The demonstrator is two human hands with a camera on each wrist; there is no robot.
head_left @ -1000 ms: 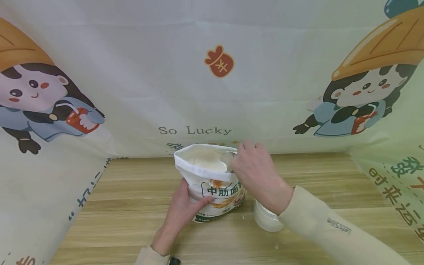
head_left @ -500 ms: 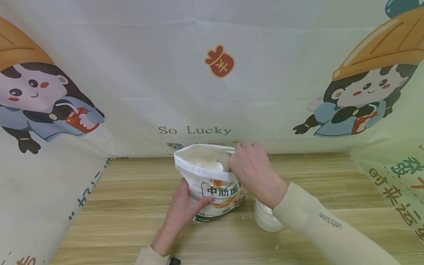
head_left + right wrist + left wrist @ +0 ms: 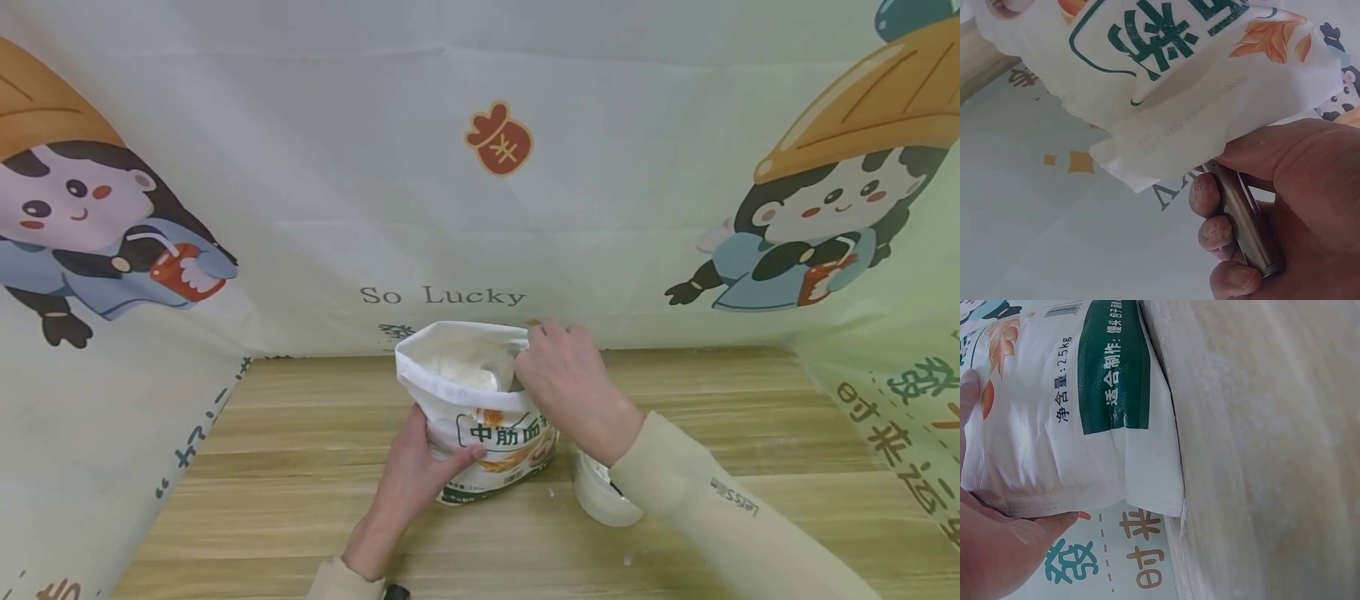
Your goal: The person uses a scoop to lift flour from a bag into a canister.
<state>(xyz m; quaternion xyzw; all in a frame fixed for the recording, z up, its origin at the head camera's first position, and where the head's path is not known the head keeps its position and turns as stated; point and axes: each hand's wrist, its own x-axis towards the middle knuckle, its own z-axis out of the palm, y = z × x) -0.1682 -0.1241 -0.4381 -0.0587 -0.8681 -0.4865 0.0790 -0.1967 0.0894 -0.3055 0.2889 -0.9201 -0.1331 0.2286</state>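
A white flour bag (image 3: pixel 480 433) stands upright on the table, its top folded down and open, with pale flour (image 3: pixel 453 367) inside. My left hand (image 3: pixel 420 471) grips the bag's left side, thumb across the printed front. In the left wrist view, that hand's fingers (image 3: pixel 1010 544) lie at the bag's lower edge. My right hand (image 3: pixel 566 379) is at the bag's right rim. Its fingers curl round the metal handle (image 3: pixel 1244 219) of a scoop, whose head (image 3: pixel 502 367) is inside the bag at the flour. Part of the scoop is hidden by my right hand and the rim.
A clear round tub (image 3: pixel 607 498) stands right of the bag, partly under my right sleeve (image 3: pixel 697 467). Small white specks (image 3: pixel 628 557) lie on the wood-grain table (image 3: pixel 277 483). A printed cloth (image 3: pixel 360 167) encloses the back and both sides.
My right hand and the scoop have moved left, farther into the bag opening, and the right forearm has shifted left. My left hand keeps its hold on the flour bag.
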